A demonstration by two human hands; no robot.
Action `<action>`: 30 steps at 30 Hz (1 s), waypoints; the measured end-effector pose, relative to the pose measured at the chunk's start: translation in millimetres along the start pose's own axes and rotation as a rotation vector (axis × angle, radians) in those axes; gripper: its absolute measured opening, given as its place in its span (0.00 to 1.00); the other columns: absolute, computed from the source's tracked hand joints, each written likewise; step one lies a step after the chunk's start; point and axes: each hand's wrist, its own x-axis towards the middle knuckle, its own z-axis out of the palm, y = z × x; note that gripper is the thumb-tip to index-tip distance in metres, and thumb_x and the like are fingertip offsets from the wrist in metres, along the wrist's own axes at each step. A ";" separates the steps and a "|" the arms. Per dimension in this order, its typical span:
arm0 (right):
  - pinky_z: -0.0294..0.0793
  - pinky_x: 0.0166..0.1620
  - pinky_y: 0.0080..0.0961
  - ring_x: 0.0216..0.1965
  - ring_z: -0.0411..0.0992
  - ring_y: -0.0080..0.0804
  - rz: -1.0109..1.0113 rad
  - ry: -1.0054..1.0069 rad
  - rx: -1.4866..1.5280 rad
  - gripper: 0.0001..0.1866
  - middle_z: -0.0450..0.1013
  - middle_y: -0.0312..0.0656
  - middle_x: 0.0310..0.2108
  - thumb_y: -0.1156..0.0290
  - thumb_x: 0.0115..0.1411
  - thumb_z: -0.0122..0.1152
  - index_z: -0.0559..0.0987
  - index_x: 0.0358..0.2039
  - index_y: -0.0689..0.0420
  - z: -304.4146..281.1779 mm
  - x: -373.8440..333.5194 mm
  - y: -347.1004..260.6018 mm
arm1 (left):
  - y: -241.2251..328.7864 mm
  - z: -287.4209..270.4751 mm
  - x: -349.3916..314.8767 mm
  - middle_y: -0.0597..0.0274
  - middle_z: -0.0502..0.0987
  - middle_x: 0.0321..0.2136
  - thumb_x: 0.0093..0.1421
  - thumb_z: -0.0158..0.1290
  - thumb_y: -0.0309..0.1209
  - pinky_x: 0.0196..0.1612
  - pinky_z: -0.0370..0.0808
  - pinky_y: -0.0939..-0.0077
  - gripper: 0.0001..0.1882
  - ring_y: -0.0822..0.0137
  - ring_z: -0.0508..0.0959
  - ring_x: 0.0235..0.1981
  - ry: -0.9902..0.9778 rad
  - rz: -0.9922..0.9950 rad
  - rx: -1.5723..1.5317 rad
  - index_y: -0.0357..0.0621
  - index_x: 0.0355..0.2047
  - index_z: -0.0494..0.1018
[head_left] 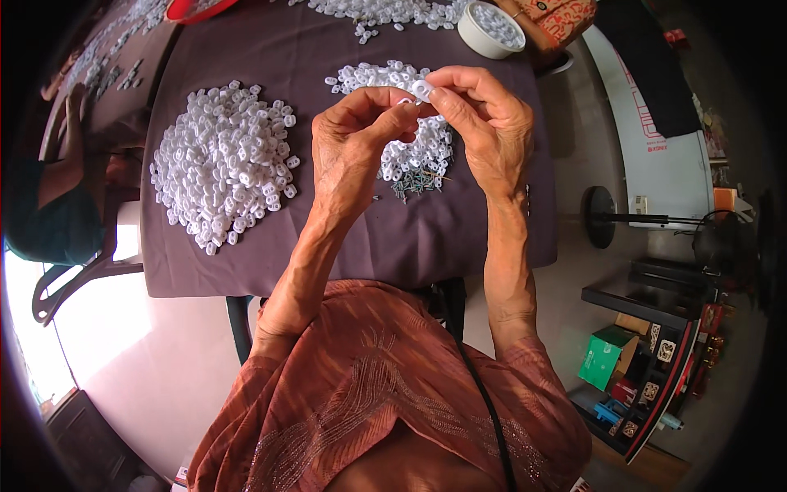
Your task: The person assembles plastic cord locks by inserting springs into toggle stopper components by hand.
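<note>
Above the middle of the table, my two hands meet fingertip to fingertip. My right hand pinches a small white plastic piece with a hole in it between thumb and forefinger. My left hand is closed in a pinch just beside it. A bit of white shows at its fingertips, too small and covered to name. Behind and below the hands lies a pile of similar white plastic pieces, partly hidden by them. At its near edge is a small heap of thin grey-green screws or pins.
A larger mound of white pieces covers the table's left side. At the back are more loose pieces, a white tub filled with them and a red tray. Another person's arm rests at the far left.
</note>
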 end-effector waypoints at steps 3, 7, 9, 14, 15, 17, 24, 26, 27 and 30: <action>0.69 0.34 0.13 0.28 0.71 0.21 -0.007 -0.011 -0.027 0.07 0.72 0.36 0.27 0.78 0.53 0.54 0.74 0.33 0.65 -2.0 0.3 2.1 | 0.3 0.1 0.1 0.62 0.75 0.22 0.50 0.53 0.25 0.30 0.69 0.84 0.06 0.76 0.71 0.23 0.010 0.003 0.037 0.34 0.27 0.73; 0.70 0.34 0.15 0.28 0.72 0.22 -0.019 -0.003 0.009 0.06 0.72 0.38 0.27 0.78 0.53 0.54 0.74 0.33 0.65 -3.2 -1.4 5.3 | 1.1 0.8 -0.4 0.64 0.74 0.20 0.50 0.54 0.25 0.30 0.69 0.84 0.06 0.76 0.72 0.23 0.019 0.010 0.096 0.34 0.28 0.74; 0.71 0.34 0.15 0.28 0.72 0.23 -0.019 0.001 0.005 0.07 0.72 0.38 0.27 0.78 0.53 0.54 0.74 0.33 0.65 -3.7 -1.9 6.2 | 0.9 1.2 -0.4 0.64 0.74 0.20 0.50 0.54 0.25 0.30 0.69 0.84 0.06 0.76 0.72 0.23 0.023 0.004 0.108 0.34 0.28 0.74; 0.71 0.34 0.16 0.28 0.72 0.23 -0.042 0.012 0.009 0.07 0.72 0.39 0.27 0.79 0.53 0.55 0.74 0.33 0.65 -3.2 -4.5 7.8 | -0.8 1.8 -0.8 0.63 0.74 0.20 0.50 0.54 0.25 0.31 0.69 0.84 0.07 0.76 0.72 0.23 0.026 -0.021 0.052 0.33 0.28 0.74; 0.71 0.34 0.16 0.28 0.72 0.23 -0.041 0.014 0.010 0.07 0.72 0.39 0.27 0.79 0.53 0.55 0.74 0.33 0.65 -3.4 -4.9 7.9 | -1.2 1.2 -0.7 0.63 0.74 0.20 0.50 0.54 0.25 0.31 0.69 0.84 0.06 0.76 0.72 0.23 0.010 -0.018 0.053 0.33 0.28 0.73; 0.70 0.34 0.14 0.29 0.72 0.21 -0.036 0.022 0.003 0.06 0.72 0.37 0.26 0.78 0.53 0.55 0.75 0.33 0.64 -3.3 -5.2 7.7 | -1.0 0.9 -0.9 0.63 0.74 0.21 0.50 0.53 0.24 0.31 0.69 0.84 0.06 0.76 0.72 0.23 -0.006 -0.014 0.057 0.33 0.27 0.73; 0.67 0.32 0.10 0.28 0.69 0.16 -0.053 0.034 -0.029 0.07 0.72 0.34 0.26 0.78 0.52 0.55 0.75 0.33 0.63 -0.9 -5.9 4.0 | 0.7 1.2 -1.4 0.62 0.74 0.21 0.50 0.53 0.23 0.31 0.70 0.82 0.05 0.74 0.72 0.23 -0.004 0.001 0.098 0.34 0.27 0.73; 0.66 0.32 0.10 0.28 0.69 0.15 -0.046 0.043 -0.029 0.07 0.72 0.33 0.26 0.77 0.52 0.56 0.75 0.33 0.63 -1.5 -6.4 0.7 | 0.5 0.8 -1.3 0.61 0.74 0.21 0.50 0.53 0.23 0.32 0.71 0.80 0.04 0.72 0.74 0.23 -0.014 0.012 0.118 0.34 0.27 0.73; 0.66 0.32 0.10 0.28 0.69 0.15 -0.045 0.042 -0.028 0.07 0.72 0.33 0.26 0.77 0.52 0.56 0.75 0.33 0.63 -1.5 -6.8 0.4 | 0.4 0.7 -1.3 0.62 0.74 0.21 0.50 0.53 0.23 0.32 0.71 0.81 0.04 0.73 0.73 0.23 -0.013 0.016 0.138 0.34 0.27 0.73; 0.66 0.31 0.09 0.28 0.68 0.15 -0.039 0.043 -0.040 0.07 0.72 0.33 0.26 0.77 0.52 0.56 0.76 0.33 0.62 -1.0 -7.4 0.2 | 1.4 0.7 -1.8 0.62 0.74 0.21 0.49 0.53 0.23 0.31 0.70 0.81 0.04 0.73 0.73 0.23 -0.011 0.018 0.159 0.35 0.26 0.73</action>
